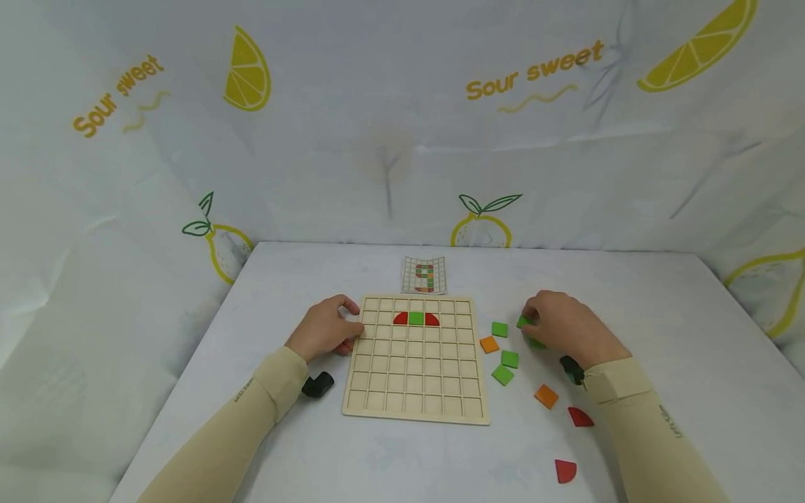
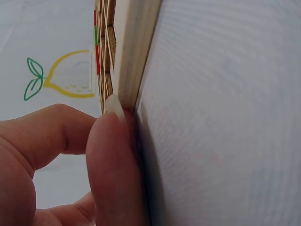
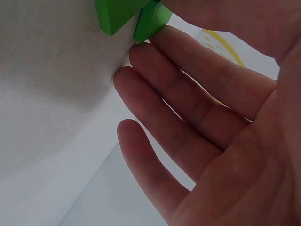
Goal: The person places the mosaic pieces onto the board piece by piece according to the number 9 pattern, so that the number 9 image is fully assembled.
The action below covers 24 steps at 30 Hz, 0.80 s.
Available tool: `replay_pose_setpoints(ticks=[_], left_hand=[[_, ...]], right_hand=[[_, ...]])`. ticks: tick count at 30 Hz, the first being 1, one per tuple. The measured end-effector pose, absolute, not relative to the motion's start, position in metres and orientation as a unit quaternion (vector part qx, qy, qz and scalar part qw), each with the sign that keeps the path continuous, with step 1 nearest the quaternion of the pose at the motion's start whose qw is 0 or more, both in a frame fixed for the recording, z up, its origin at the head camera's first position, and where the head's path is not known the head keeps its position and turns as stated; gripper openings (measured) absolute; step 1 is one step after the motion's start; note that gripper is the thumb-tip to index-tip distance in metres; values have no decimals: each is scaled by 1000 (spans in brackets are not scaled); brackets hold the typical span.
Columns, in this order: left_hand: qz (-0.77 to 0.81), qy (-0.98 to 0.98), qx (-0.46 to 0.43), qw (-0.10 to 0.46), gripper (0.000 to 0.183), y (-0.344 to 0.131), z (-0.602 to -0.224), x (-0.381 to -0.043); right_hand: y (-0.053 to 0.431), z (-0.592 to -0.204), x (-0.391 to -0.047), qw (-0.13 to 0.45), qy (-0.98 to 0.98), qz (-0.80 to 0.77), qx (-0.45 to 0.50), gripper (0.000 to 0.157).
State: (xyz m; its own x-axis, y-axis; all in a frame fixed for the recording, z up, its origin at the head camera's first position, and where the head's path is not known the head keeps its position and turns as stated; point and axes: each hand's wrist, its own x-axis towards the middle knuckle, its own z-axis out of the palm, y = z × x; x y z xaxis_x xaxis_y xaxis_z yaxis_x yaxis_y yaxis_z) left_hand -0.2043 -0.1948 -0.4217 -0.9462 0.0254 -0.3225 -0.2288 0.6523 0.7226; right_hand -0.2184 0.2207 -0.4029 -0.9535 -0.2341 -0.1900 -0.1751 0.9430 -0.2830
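A wooden grid board (image 1: 415, 377) lies on the table, with a green square tile (image 1: 416, 318) between two red quarter-round tiles (image 1: 400, 319) in an upper row. My left hand (image 1: 323, 327) holds the board's left edge, its thumb (image 2: 115, 160) pressed against the rim in the left wrist view. To the right of the board, my right hand (image 1: 560, 325) pinches a green square tile (image 3: 153, 21) between thumb and index finger. Its other fingers extend close over the table. Another green tile (image 3: 120, 14) is right beside the pinched one.
A pattern card (image 1: 424, 275) lies behind the board. Several loose green tiles (image 1: 502, 375), orange squares (image 1: 546, 396) and red quarter-rounds (image 1: 566, 471) are scattered on the right. A black object (image 1: 318, 385) sits by the left wrist. A printed white cloth (image 1: 390, 175) stands behind the table.
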Motion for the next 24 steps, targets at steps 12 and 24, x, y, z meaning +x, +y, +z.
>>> replay_pose_setpoints(ticks=[12,24], left_hand=[[413,897,-56,149,35,-196,-424,-205],[419,893,-59,152,35,-197,-423,-206]], right_hand=[[205,-397,-219,99,980,-125,-123,29],[152,-382,-225,95,975,-116,-167,26]])
